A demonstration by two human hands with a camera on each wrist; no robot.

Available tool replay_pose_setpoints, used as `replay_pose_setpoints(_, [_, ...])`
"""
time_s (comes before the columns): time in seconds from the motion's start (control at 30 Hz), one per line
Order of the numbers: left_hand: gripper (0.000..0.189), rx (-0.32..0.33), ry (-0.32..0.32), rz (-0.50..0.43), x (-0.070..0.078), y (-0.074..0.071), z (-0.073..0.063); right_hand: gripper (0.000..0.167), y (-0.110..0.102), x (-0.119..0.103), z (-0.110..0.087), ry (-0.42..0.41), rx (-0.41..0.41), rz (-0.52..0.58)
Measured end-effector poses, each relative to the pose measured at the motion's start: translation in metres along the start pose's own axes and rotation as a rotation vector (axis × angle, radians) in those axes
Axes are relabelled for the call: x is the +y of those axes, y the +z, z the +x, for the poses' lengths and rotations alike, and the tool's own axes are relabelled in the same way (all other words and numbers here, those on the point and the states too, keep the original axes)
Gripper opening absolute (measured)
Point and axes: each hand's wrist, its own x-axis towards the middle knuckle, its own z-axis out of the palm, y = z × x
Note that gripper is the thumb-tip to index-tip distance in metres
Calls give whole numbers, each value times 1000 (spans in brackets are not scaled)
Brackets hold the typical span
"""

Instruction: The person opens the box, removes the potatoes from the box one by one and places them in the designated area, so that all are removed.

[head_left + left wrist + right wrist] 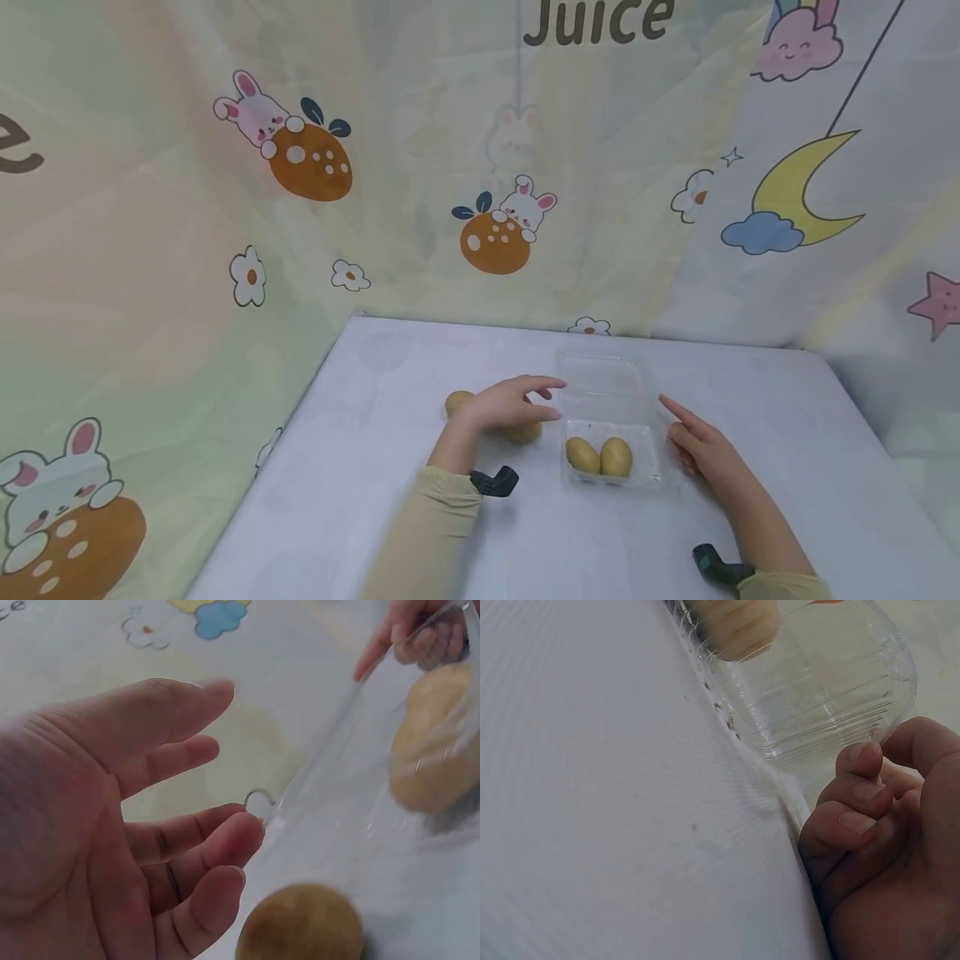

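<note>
A clear plastic clamshell box (651,467) lies on the table with its transparent lid (603,371) folded back, away from me. Two potatoes (617,457) sit side by side in its base. My left hand (504,404) hovers left of the box, fingers loosely spread and holding nothing; in the left wrist view a loose potato (300,926) lies below its fingertips. At the box's right side is my right hand (705,450), index finger extended and the others curled. Whether that index finger touches the plastic (817,697) is unclear.
More potatoes lie on the table left of the box, one (458,402) behind my left hand and another (522,432) partly under it. The white table (360,467) meets printed cloth walls (405,208) at its back and left. Dark camera mounts (495,482) sit on both wrists.
</note>
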Motion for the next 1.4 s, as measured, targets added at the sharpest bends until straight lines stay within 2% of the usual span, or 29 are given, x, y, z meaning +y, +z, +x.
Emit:
replay_pose_setpoints(0.13, [51,-76,20,-51,16,11,11,55,-1,1,1,2,-4,-1])
replay_pose_setpoints(0.3, [50,-184,-11,-121,29,23,22,56,-2,2,1,7,-10,7])
replay_pose_setpoints(0.43, [50,-256,-33,-137,35,30,29,55,-2,4,2,-1,-8,3])
replay_pose_setpoints(0.6, [49,-309,-58,-109,43,35,37,56,-3,5,4,-5,-7,3])
replay_pose_setpoints(0.8, [48,-331,-75,-53,52,42,44,56,-3,4,4,22,-8,7])
replay_pose_setpoints(0.97, [47,-335,-103,17,57,47,51,56,-3,3,3,4,-12,10])
replay_pose_setpoints(1.2, [48,-328,-61,108,61,52,59,56,-2,2,4,9,-7,-6])
replay_pose_setpoints(1.4, [46,-324,-84,143,63,56,60,56,-1,1,3,16,-3,-23])
